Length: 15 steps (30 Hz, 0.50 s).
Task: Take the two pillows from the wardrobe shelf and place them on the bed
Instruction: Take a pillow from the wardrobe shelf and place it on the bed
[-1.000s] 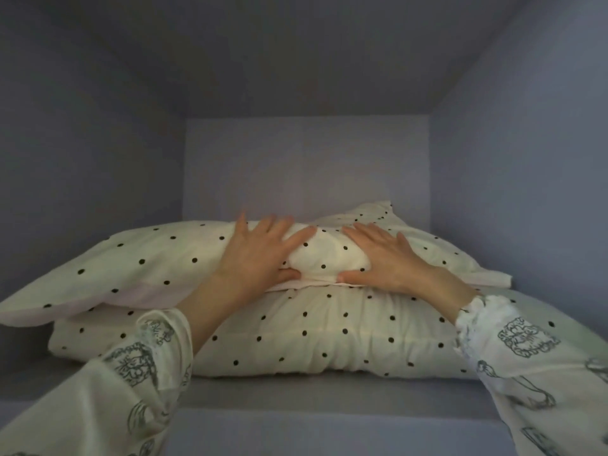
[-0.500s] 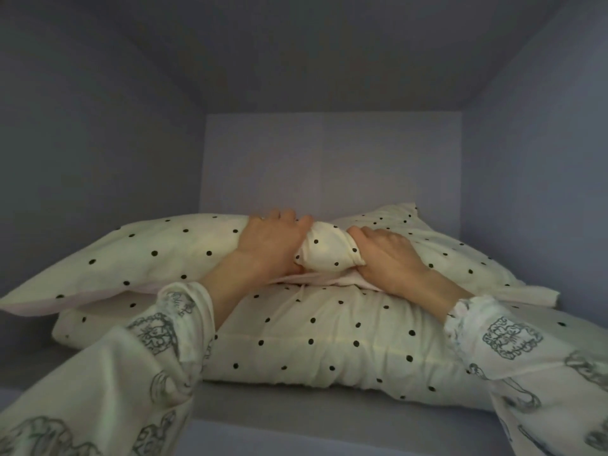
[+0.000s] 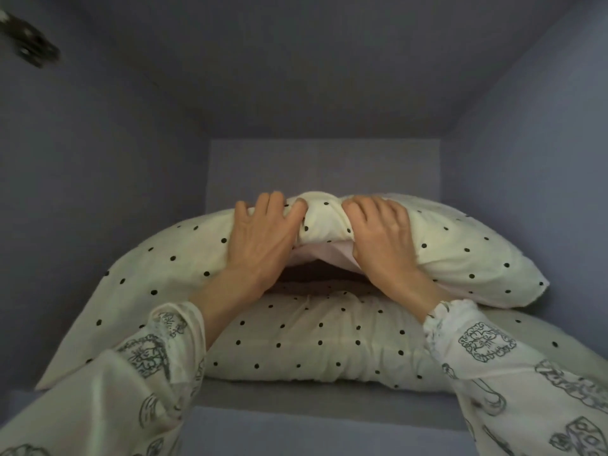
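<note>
Two cream pillows with black dots are stacked on the wardrobe shelf (image 3: 312, 394). The top pillow (image 3: 460, 255) is bunched and raised in its middle, its two ends drooping down. My left hand (image 3: 260, 245) and my right hand (image 3: 381, 241) both grip its front edge, a hand's width apart. A dark gap shows beneath the raised middle. The bottom pillow (image 3: 312, 340) lies flat on the shelf below it. Patterned white sleeves cover both my forearms.
The shelf is a grey-blue box: back wall (image 3: 325, 169), side walls close on the left and right, a ceiling panel above. A dark blurred object (image 3: 29, 44) shows at the upper left. The shelf's front edge runs along the bottom.
Both hands have closed on the top pillow's front edge and lifted its middle off the bottom pillow. The view has tilted and moved closer.
</note>
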Tool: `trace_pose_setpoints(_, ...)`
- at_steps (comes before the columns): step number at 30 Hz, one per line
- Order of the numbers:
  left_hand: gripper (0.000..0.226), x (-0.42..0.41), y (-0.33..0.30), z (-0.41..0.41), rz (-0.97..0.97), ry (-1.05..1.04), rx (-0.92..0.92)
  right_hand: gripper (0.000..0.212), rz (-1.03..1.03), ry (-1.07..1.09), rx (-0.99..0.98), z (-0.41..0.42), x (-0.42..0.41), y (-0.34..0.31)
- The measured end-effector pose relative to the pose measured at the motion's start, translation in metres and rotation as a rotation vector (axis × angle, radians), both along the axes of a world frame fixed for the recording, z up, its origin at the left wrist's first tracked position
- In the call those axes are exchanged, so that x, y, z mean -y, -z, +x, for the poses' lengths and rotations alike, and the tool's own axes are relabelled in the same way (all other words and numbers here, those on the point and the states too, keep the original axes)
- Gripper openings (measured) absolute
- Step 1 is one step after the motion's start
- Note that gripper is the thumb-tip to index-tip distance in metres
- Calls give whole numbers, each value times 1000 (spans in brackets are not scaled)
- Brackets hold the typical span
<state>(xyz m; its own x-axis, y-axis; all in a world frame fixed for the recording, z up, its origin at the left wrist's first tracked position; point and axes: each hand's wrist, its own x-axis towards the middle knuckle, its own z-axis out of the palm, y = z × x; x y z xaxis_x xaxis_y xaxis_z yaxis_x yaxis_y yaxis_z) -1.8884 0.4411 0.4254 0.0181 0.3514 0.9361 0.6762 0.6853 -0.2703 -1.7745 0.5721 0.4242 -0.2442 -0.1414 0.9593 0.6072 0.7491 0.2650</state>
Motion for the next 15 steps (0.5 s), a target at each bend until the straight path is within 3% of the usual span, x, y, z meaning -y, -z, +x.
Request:
trace_pose_setpoints(8, 38, 74, 7, 50, 20, 75, -99, 29, 4, -31, -102, 55, 79, 17)
trace_pose_setpoints(12, 45, 112, 44, 72, 7, 160, -153, 41, 60, 24, -52, 86, 110, 52)
trace_pose_setpoints(15, 31, 133, 69, 85, -28, 202, -153, 25, 104, 31, -74, 98, 125, 81)
